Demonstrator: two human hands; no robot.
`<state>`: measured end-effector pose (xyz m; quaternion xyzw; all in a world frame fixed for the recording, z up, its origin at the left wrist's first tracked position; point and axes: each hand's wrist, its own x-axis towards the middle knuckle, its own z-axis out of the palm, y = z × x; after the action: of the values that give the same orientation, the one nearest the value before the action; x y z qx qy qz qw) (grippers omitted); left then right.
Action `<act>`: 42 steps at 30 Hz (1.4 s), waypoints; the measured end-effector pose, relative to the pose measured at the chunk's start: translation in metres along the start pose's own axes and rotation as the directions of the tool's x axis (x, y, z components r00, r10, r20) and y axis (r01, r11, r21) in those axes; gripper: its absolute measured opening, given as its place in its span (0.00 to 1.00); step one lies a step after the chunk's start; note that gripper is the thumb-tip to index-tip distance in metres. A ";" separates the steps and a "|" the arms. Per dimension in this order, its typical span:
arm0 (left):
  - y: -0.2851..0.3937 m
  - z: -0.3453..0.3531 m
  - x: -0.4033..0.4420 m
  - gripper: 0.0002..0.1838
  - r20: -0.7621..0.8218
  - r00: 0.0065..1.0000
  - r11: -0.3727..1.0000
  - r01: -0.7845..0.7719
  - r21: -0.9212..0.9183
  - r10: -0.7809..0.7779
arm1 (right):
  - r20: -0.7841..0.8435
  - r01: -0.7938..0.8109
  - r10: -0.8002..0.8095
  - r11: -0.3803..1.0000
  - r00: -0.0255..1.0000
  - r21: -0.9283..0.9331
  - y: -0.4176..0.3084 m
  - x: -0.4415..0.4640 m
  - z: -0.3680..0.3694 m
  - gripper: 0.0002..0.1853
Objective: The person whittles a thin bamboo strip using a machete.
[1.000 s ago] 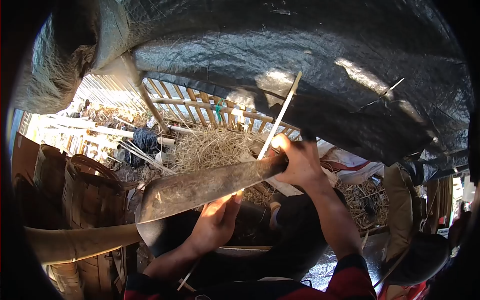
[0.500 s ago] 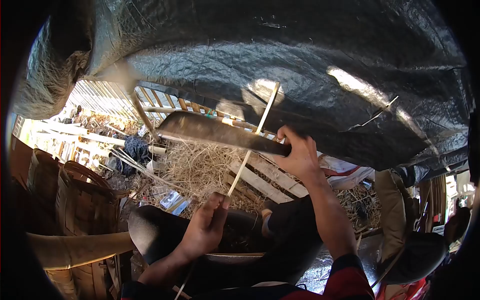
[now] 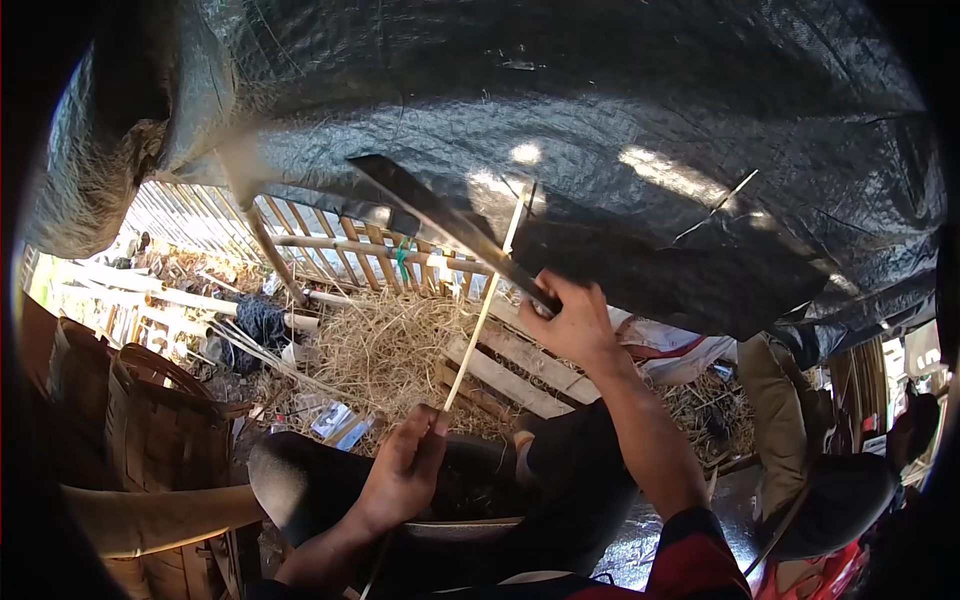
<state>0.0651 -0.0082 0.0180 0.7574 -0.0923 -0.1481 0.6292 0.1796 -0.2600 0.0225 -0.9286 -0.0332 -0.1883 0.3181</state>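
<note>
A thin pale strip [image 3: 468, 358] slants up from my left hand [image 3: 405, 470], whose fingers are pinched round it near my lap. Above and to the right, my right hand [image 3: 575, 318] grips the handle end of a large dark blade [image 3: 435, 212]. The blade points up and to the left, seen nearly edge-on, and crosses the strip near the strip's upper part. Whether the edge touches the strip cannot be made out. The strip's lower end passes below my left hand.
Black sheeting [image 3: 560, 110] hangs ahead. Below it are a slatted fence [image 3: 350, 250], dry straw [image 3: 375, 345] and wooden planks [image 3: 510, 375]. Woven baskets [image 3: 165, 425] and a thick bamboo pole [image 3: 165, 518] are at the left. Another person's leg [image 3: 785, 420] is at the right.
The blade went from lying low over my left hand to up across the strip, its tip swinging upward. My left hand moved slightly down, still holding the strip. The view shifted a little.
</note>
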 end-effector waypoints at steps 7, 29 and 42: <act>-0.011 0.002 -0.017 0.01 0.012 1.000 1.000 -0.001 0.001 0.001 | 0.092 0.206 -0.195 0.969 0.976 -0.135 -0.004 -0.009 -0.005 0.14; -0.011 0.003 -0.024 0.03 0.031 0.999 0.999 -0.041 -0.004 0.041 | 0.075 0.210 -0.204 0.974 0.976 -0.086 0.005 -0.013 -0.012 0.26; -0.026 0.000 -0.023 0.03 -0.018 0.998 0.986 -0.064 0.153 0.068 | 0.071 0.025 -0.010 0.976 0.997 -0.216 0.011 -0.003 -0.011 0.25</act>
<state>0.0423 0.0045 -0.0045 0.8013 -0.1213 -0.1111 0.5752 0.1751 -0.2751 0.0237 -0.9633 -0.0318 -0.1613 0.2120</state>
